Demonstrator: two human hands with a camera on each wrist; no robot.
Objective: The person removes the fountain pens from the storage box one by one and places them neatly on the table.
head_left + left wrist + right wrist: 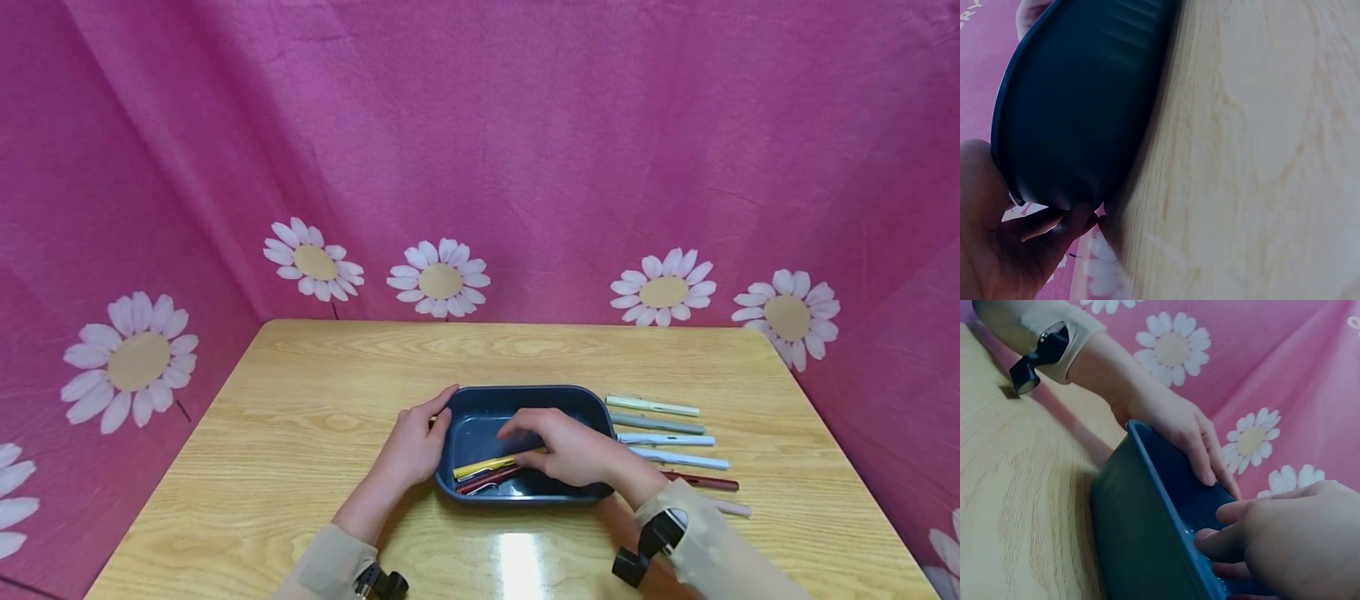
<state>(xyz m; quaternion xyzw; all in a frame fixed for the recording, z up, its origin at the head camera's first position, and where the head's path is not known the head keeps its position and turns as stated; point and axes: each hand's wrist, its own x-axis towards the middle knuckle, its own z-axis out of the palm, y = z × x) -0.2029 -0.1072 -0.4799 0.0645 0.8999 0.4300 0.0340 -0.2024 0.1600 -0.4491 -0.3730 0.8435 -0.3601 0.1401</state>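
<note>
A dark blue rectangular tray point(525, 498) sits on the wooden table in front of me. My left hand point(411, 446) grips its left end, thumb at the rim and fingers round the far corner; the left wrist view shows fingers against the tray's outer wall. Inside the tray lie a yellow pen point(480, 467) and a dark red pen point(480, 482), side by side near the front wall. Over the tray's right half reaches my right hand point(570, 450), fingers apart and thumb right at the yellow pen's right end. That hand partly covers both pens' right ends.
Right of the tray, several pens lie in a column, among them a pale green pen point(652, 406), a grey-green pen point(660, 423), a light blue pen point(675, 439) and another dark red pen point(708, 482). A pink flowered curtain point(480, 167) surrounds the table point(300, 392).
</note>
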